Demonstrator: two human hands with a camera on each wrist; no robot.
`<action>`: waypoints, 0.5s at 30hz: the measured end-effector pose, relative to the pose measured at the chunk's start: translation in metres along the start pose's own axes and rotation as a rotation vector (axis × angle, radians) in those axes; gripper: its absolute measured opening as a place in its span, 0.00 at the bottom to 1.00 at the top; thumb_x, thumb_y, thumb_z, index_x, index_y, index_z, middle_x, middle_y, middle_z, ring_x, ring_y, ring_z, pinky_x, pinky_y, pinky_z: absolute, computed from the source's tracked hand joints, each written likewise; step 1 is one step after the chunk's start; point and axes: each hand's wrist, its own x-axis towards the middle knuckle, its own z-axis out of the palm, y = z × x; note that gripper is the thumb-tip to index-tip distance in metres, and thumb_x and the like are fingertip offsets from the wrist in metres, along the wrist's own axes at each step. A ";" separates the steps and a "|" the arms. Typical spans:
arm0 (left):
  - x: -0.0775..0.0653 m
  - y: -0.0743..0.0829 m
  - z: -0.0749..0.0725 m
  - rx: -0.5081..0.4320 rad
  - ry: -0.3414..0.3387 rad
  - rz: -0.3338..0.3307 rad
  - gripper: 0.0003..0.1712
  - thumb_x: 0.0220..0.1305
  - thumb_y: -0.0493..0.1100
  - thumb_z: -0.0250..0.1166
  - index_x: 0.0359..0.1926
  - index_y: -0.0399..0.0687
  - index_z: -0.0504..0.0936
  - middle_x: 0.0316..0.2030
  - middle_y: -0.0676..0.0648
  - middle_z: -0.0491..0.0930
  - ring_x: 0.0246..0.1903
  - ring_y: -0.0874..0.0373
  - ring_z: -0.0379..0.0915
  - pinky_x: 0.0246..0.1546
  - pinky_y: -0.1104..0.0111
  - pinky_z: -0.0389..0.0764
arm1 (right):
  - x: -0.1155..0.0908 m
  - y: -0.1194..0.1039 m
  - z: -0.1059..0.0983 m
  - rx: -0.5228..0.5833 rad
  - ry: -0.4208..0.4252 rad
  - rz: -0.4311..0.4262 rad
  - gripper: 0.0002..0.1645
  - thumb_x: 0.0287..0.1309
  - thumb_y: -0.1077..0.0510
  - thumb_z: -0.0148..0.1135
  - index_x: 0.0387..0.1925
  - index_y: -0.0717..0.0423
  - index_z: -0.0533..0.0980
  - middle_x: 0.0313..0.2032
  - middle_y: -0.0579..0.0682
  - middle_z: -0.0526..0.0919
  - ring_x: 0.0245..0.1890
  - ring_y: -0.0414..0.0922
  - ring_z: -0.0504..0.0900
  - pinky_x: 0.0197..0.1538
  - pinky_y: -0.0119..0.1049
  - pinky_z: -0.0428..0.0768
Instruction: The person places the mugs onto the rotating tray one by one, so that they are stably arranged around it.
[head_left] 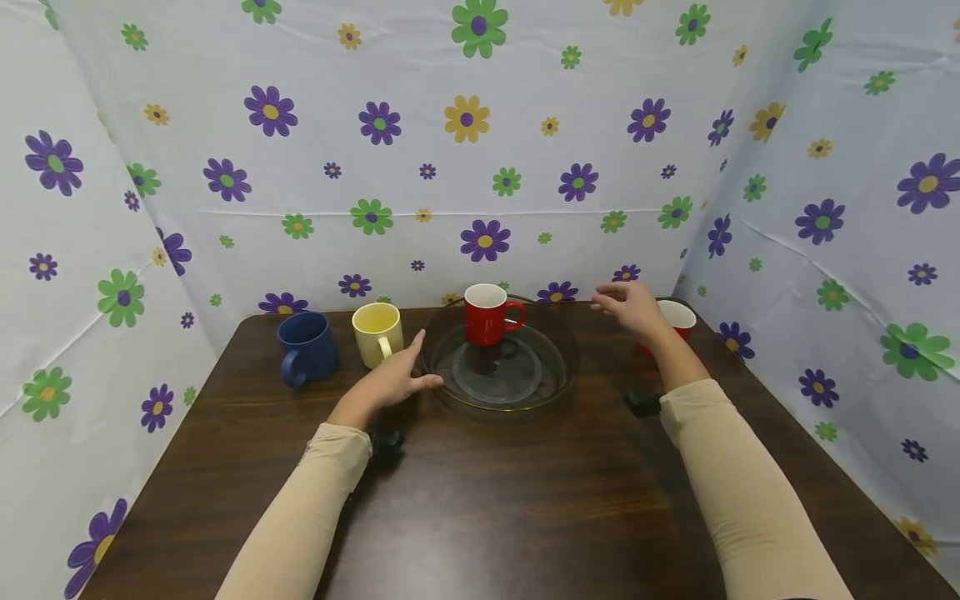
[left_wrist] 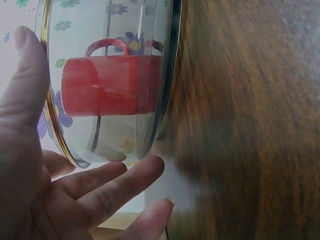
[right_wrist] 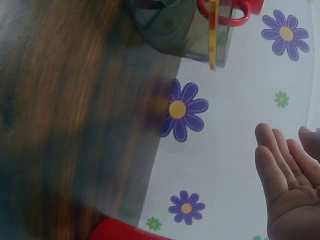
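Note:
A clear glass bowl (head_left: pixel 495 392) with a gold rim stands near the back of the table, and a red mug (head_left: pixel 483 321) with a white inside sits in it, handle to the right. At the bowl's left side is my left hand (head_left: pixel 386 383), fingers spread and thumb apart; in the left wrist view its fingertips lie right at the glass wall (left_wrist: pixel 112 145). My right hand (head_left: pixel 633 310) is raised to the right of the bowl with nothing in it, fingers extended. A second red mug (head_left: pixel 678 321) is partly hidden behind that wrist.
A yellow mug (head_left: pixel 375 329) stands just beyond the left hand, its handle toward me. Further left is a blue mug (head_left: pixel 307 346). The dark wooden table (head_left: pixel 510 508) meets flowered white cloth (head_left: pixel 420 100) at its back and sides.

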 end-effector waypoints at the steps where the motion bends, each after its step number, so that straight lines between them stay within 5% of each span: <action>1: 0.000 0.000 0.000 0.002 0.001 -0.001 0.59 0.70 0.56 0.65 0.80 0.34 0.36 0.74 0.27 0.55 0.70 0.33 0.61 0.70 0.43 0.62 | -0.001 0.002 -0.001 0.007 0.003 0.008 0.25 0.77 0.55 0.53 0.66 0.67 0.71 0.56 0.68 0.81 0.58 0.61 0.80 0.65 0.50 0.74; 11: 0.002 -0.001 0.000 0.018 0.023 0.017 0.58 0.70 0.56 0.66 0.79 0.32 0.39 0.70 0.25 0.63 0.65 0.35 0.69 0.67 0.44 0.66 | -0.015 0.021 -0.009 0.080 0.069 0.042 0.26 0.76 0.54 0.55 0.67 0.66 0.71 0.59 0.67 0.80 0.59 0.60 0.80 0.64 0.46 0.75; 15: 0.001 0.000 -0.001 0.025 0.018 0.014 0.58 0.70 0.56 0.65 0.79 0.32 0.39 0.71 0.26 0.60 0.67 0.34 0.66 0.68 0.43 0.65 | -0.022 0.030 -0.013 0.101 0.108 0.048 0.27 0.75 0.52 0.56 0.66 0.65 0.72 0.58 0.66 0.80 0.52 0.48 0.85 0.62 0.39 0.76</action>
